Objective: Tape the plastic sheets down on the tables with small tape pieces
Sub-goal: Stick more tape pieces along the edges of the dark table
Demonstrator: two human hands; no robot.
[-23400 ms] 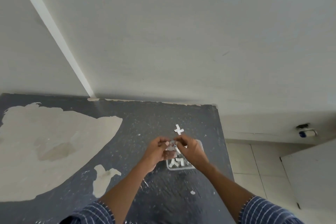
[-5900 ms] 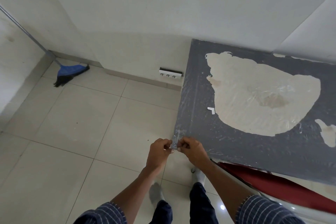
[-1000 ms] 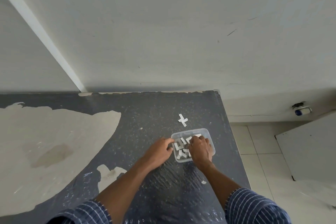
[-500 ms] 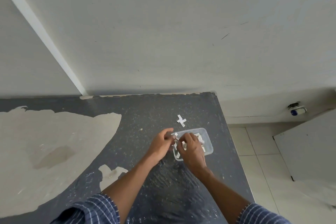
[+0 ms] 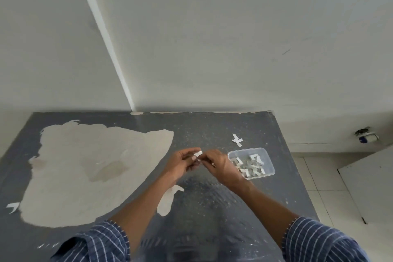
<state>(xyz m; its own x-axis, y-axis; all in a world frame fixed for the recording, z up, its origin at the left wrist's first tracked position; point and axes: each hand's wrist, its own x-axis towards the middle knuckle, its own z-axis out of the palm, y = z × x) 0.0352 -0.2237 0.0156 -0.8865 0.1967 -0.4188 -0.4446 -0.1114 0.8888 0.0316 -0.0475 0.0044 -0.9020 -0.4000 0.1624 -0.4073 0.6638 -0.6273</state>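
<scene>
1. Dark, worn counter (image 5: pixel 212 125) against a pale wall, under a glossy plastic sheet (image 5: pixel 204 193); clear container (image 5: pixel 269 166) of cut tape near the right edge.
2. Pinched between left hand (image 5: pixel 182 164) and right hand (image 5: pixel 219 166): one white tape piece (image 5: pixel 198 154), held above the counter just left of the container.
3. Half a second ago, both hands down at the container; now lifted clear of it with a single piece drawn out.
4. Picking likely done for this round; next, probably off to an untaped stretch of sheet edge to press it flat.
5. Already stuck down: a tape cross (image 5: pixel 237 140) beyond the container, a corner piece (image 5: pixel 12 207) far left.
</scene>
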